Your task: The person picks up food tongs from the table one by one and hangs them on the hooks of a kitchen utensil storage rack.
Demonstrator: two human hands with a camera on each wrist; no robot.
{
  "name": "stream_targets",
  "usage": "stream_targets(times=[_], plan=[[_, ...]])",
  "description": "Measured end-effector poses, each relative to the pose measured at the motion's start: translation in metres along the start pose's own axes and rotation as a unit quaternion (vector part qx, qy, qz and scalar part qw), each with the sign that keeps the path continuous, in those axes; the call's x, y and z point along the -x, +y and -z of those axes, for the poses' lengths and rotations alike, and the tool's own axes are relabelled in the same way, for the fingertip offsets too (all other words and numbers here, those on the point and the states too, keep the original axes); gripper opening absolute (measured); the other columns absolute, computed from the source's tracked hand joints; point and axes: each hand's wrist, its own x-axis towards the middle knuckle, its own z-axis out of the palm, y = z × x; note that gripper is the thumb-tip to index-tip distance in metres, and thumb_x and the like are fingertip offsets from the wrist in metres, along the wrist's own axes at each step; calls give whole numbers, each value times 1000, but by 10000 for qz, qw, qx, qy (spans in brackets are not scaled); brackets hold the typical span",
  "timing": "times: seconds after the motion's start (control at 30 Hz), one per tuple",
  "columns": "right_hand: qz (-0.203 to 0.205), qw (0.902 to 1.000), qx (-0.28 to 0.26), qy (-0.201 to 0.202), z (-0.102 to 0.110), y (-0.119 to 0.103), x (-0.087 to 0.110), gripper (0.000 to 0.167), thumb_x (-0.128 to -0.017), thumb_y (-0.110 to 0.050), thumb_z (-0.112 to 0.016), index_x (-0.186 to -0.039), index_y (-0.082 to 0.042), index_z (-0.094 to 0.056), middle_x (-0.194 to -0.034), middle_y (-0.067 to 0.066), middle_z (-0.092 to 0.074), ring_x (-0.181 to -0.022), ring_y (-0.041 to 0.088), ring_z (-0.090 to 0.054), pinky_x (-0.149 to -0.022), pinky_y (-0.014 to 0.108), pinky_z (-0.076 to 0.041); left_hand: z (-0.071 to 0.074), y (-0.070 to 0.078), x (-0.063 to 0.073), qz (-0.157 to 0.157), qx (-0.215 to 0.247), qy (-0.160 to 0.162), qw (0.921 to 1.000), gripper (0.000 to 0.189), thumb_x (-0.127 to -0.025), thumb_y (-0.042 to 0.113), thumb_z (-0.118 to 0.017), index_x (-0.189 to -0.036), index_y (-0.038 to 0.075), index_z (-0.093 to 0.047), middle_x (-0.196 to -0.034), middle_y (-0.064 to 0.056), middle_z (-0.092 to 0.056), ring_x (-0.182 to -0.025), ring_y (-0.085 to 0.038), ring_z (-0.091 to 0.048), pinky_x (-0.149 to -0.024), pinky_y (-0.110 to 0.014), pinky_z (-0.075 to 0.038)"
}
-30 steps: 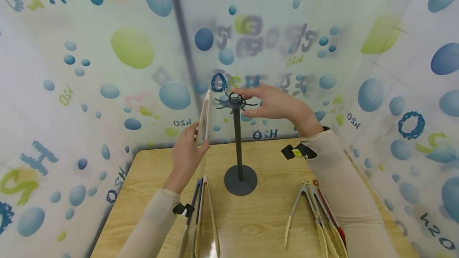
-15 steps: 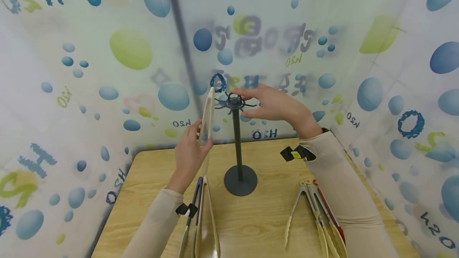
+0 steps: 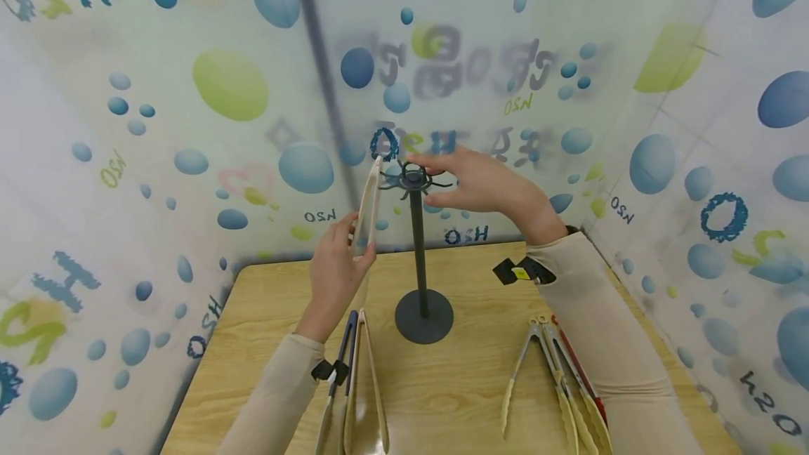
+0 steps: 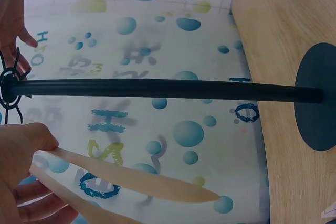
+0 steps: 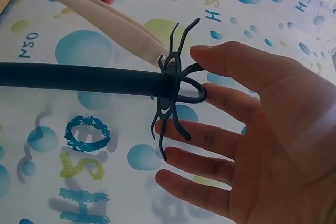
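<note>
My left hand grips a pair of cream tongs between thumb and fingers. The tongs stand nearly upright, their upper end beside the hooks at the left of a dark utensil stand. In the right wrist view that end of the tongs meets a hook; whether it hangs there I cannot tell. My right hand is spread at the top of the stand. Its thumb and index finger touch the hooks, and the other fingers extend fairly straight beside them.
At the left front of the wooden table lie blue-handled tongs and cream tongs. Several more tongs lie at the right, partly under my right sleeve. A patterned curtain encloses the table.
My left hand has carried the cream tongs slightly right, closer to the stand's hooks. My right hand has stayed at the top of the stand.
</note>
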Motion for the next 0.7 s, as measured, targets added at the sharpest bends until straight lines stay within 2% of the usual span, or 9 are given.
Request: stream_targets(times=[0.1,0.43,0.7], plan=[[15,10000,28,16,0,0,0,71,-95,-45,-63,-156,-40,-28,-144,6,-57,-126,34,-55,-98,54,-48,-2,-1,1,-1,-44,-30,10000,55,-85,23,-78,-135,11,-57,-101,-13,-68,-81,-28,-69,-54,-41,-54],[23,10000,41,43,-1,0,-1,71,-95,-45,-63,-156,-40,-28,-144,5,-57,-134,35,-48,-102,55,-46,-8,1,5,19,-4,-142,9999,56,-85,23,-78,-135,12,-56,-103,-12,-67,-83,-27,-68,-53,-40,-53],[35,9999,128,34,-1,1,0,70,-96,-47,-61,-156,-39,-27,-146,4,-56,-141,36,-42,-106,57,-42,-17,3,8,-101,-20,-40,9999,56,-85,23,-78,-134,11,-55,-102,-11,-66,-82,-27,-67,-53,-39,-53]])
